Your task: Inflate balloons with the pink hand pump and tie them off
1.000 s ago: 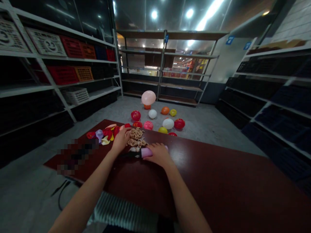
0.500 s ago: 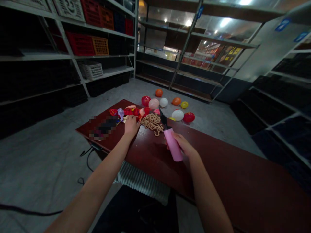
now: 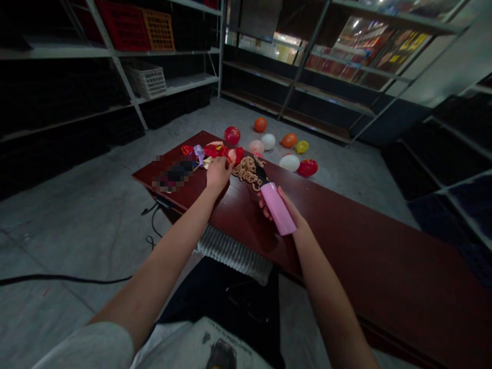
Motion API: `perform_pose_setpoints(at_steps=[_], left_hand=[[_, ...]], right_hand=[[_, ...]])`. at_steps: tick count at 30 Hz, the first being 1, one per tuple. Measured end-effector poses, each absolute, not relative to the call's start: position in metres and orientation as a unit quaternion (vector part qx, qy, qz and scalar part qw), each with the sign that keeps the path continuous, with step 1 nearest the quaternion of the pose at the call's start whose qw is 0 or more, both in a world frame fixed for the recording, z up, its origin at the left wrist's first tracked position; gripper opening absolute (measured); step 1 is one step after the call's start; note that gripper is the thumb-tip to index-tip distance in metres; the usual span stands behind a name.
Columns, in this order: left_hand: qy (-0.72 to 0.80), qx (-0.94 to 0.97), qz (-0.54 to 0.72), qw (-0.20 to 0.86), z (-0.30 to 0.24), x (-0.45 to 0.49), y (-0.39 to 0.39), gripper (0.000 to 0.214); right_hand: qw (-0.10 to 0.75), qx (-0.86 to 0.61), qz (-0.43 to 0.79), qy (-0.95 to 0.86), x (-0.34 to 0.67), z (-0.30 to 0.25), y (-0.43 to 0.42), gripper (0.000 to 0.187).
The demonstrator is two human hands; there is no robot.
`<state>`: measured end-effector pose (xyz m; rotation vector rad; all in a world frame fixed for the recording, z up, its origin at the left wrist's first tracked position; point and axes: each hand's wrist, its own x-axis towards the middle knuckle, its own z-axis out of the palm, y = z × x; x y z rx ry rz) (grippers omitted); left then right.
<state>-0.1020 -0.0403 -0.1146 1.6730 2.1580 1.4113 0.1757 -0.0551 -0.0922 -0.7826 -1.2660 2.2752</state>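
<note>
"Right fingers point(image 3: 265, 209): what's changed?"
"They've lifted the pink tool point(image 3: 279, 209) off the table point(image 3: 238, 215); they're wrapped round it, its black end near the tan coils point(image 3: 247, 170)."
"And the left hand point(image 3: 217, 177)?"
"At the limp balloons point(image 3: 213, 150), grip impossible to tell; they seem left to it alone."

A red crate point(image 3: 125, 26) stands beside an orange crate point(image 3: 159, 31), above a white crate point(image 3: 149, 81).

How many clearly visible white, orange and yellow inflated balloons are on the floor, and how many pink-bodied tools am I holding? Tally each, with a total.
White balloons: 2
Orange balloons: 2
Yellow balloons: 1
Pink-bodied tools: 1, in your right hand
Total: 6
</note>
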Motion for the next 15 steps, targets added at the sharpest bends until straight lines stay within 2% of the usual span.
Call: perform_pose_setpoints(at_steps=[4, 6, 10, 15], left_hand=[[0.592, 0.324, 0.699, 0.235, -0.112, -0.098, -0.043, 0.011], [0.490, 0.218, 0.768, 0.350, -0.105, -0.097, -0.044, 0.012], [0.310, 0.091, 0.786, 0.527, -0.090, -0.098, -0.049, 0.019], [0.236, 0.050, 0.756, 0.608, -0.082, -0.097, -0.056, 0.026]], right_hand=[[0.205, -0.273, 0.825, -0.450, 0.176, -0.092, -0.055, 0.061], [0.200, -0.268, 0.829, -0.449, 0.176, -0.092, -0.056, 0.061], [0.183, -0.255, 0.836, -0.450, 0.176, -0.091, -0.059, 0.058], [0.157, -0.233, 0.848, -0.450, 0.174, -0.088, -0.065, 0.057]])
